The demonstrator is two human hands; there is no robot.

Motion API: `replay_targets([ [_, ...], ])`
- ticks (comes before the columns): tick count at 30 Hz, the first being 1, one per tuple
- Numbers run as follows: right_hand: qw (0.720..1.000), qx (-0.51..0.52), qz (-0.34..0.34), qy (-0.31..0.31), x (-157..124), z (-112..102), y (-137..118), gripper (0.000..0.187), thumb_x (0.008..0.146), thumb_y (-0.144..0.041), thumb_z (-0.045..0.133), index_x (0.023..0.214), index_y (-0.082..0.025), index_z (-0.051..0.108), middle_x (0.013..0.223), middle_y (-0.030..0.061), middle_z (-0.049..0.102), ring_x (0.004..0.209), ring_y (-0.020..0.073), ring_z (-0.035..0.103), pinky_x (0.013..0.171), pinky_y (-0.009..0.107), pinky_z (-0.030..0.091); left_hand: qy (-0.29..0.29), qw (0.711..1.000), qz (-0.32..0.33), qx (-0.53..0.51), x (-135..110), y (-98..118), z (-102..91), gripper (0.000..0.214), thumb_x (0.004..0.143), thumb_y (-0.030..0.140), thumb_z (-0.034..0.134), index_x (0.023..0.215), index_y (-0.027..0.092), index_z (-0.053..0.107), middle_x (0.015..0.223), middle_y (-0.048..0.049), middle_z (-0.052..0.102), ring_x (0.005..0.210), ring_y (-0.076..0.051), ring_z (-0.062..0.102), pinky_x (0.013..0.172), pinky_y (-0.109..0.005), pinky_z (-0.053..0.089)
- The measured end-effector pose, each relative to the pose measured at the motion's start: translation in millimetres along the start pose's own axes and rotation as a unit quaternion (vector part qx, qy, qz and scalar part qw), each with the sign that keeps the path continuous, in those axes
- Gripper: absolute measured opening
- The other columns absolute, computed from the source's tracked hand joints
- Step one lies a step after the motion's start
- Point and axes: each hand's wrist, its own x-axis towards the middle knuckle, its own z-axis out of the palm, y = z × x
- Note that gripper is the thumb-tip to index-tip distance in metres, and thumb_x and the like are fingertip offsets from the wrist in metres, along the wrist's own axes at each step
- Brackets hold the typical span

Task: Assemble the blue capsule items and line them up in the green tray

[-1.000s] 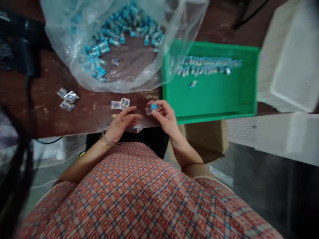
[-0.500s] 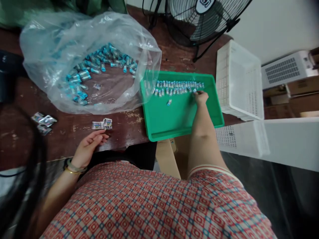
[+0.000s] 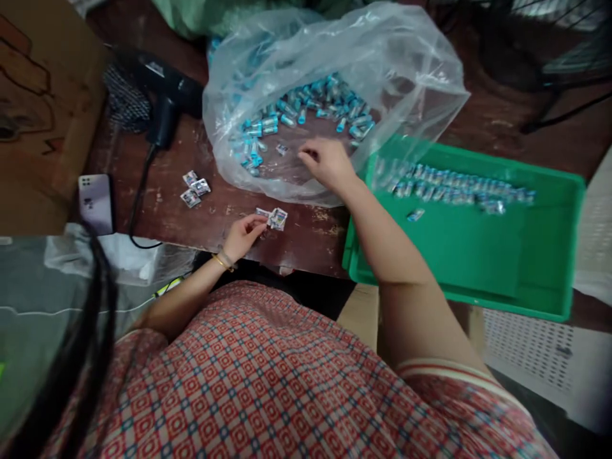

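Note:
My left hand [image 3: 245, 236] is at the table's front edge, thumb and fingertips closed on the edge of a small printed sachet [image 3: 278, 218]. Another sachet lies partly under it. My right hand [image 3: 329, 162] is over the mouth of a clear plastic bag [image 3: 406, 70], fingers loosely bent, with a gap by the thumb and nothing visible between them. Inside the bag lie many small clear tubes with blue ends [image 3: 287, 118] and one loose sachet [image 3: 282, 148]. To the right, a green tray [image 3: 459, 255] holds two rows of similar tubes [image 3: 449, 185] and one separate tube [image 3: 415, 215].
Three sachets [image 3: 195, 189] lie left of my left hand. A black heat gun or hair dryer [image 3: 165, 95], a phone [image 3: 97, 203] and a cardboard box [image 3: 43, 127] are farther left. A fan stand [image 3: 549, 102] is at the back right. A white perforated crate [image 3: 526, 350] sits below the tray.
My right hand has left the tray's tube row and moved left to the bag's mouth. My left fingers have come up to the sachet. The view has turned left.

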Motion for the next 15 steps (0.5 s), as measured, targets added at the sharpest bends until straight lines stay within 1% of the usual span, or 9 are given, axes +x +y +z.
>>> replay_targets([
  [2,0.998,-0.02,0.058,-0.009,40,31,2,0.022,0.099,-0.026,0.06,0.111,-0.019,0.078,0.117,0.0157,0.078,0.116,0.0335,0.07,0.108,0.049,0.053,0.013,0.999,0.021,0.024,-3,-1,-5.4,0.035,0.084,0.049,0.078,0.1,0.018,0.078,0.082,-0.0035,0.077,0.073,-0.016,0.066,0.073,-0.029,0.05],
  [3,0.996,-0.03,0.088,-0.004,56,43,6,0.025,0.1,-0.026,0.058,0.115,-0.018,0.077,0.122,0.0174,0.077,0.12,0.0347,0.068,0.111,0.051,0.051,0.019,0.999,0.027,0.034,-5,-1,-9.6,0.033,0.086,0.048,0.076,0.101,0.018,0.078,0.081,-0.0032,0.077,0.072,-0.016,0.066,0.073,-0.029,0.049],
  [4,0.993,-0.037,0.113,0.006,70,52,10,0.029,0.102,-0.028,0.056,0.121,-0.017,0.075,0.127,0.0188,0.075,0.125,0.0355,0.067,0.114,0.052,0.05,0.023,0.998,0.03,0.04,-8,-2,-14.2,0.032,0.087,0.047,0.075,0.102,0.019,0.078,0.08,-0.0029,0.076,0.072,-0.016,0.066,0.072,-0.029,0.049],
  [6,0.988,-0.05,0.144,0.03,88,63,15,0.037,0.104,-0.033,0.055,0.134,-0.016,0.069,0.139,0.0211,0.07,0.133,0.0366,0.063,0.118,0.053,0.046,0.03,0.998,0.029,0.045,-12,-4,-23.0,0.03,0.088,0.046,0.074,0.103,0.019,0.078,0.078,-0.0025,0.075,0.072,-0.017,0.066,0.072,-0.029,0.049],
  [8,0.983,-0.063,0.163,0.052,99,68,15,0.043,0.104,-0.033,0.056,0.142,-0.014,0.063,0.147,0.0234,0.064,0.136,0.0379,0.062,0.119,0.055,0.045,0.034,0.998,0.024,0.045,-15,-5,-28.5,0.029,0.088,0.044,0.073,0.102,0.019,0.078,0.078,-0.0023,0.075,0.072,-0.017,0.067,0.071,-0.029,0.049],
  [10,0.977,-0.085,0.183,0.061,106,69,14,0.041,0.103,-0.028,0.056,0.14,-0.013,0.063,0.149,0.0244,0.061,0.134,0.0385,0.063,0.117,0.056,0.046,0.03,0.998,0.02,0.043,-16,-6,-30.0,0.027,0.088,0.042,0.072,0.102,0.019,0.078,0.079,-0.0023,0.076,0.072,-0.017,0.067,0.071,-0.028,0.049],
  [13,0.975,-0.106,0.191,0.051,106,66,15,0.032,0.102,-0.026,0.056,0.131,-0.014,0.066,0.145,0.0221,0.062,0.131,0.0366,0.065,0.115,0.053,0.048,0.012,0.999,0.023,0.039,-16,-6,-28.6,0.027,0.089,0.04,0.07,0.104,0.019,0.078,0.083,-0.0029,0.077,0.076,-0.018,0.069,0.074,-0.029,0.052],
  [15,0.98,-0.096,0.173,0.032,98,65,18,0.034,0.103,-0.029,0.055,0.134,-0.016,0.062,0.136,0.0202,0.066,0.127,0.0352,0.065,0.114,0.052,0.049,0.01,0.999,0.024,0.038,-14,-8,-27.7,0.026,0.09,0.039,0.07,0.104,0.019,0.078,0.084,-0.0033,0.078,0.078,-0.018,0.07,0.076,-0.029,0.053],
])
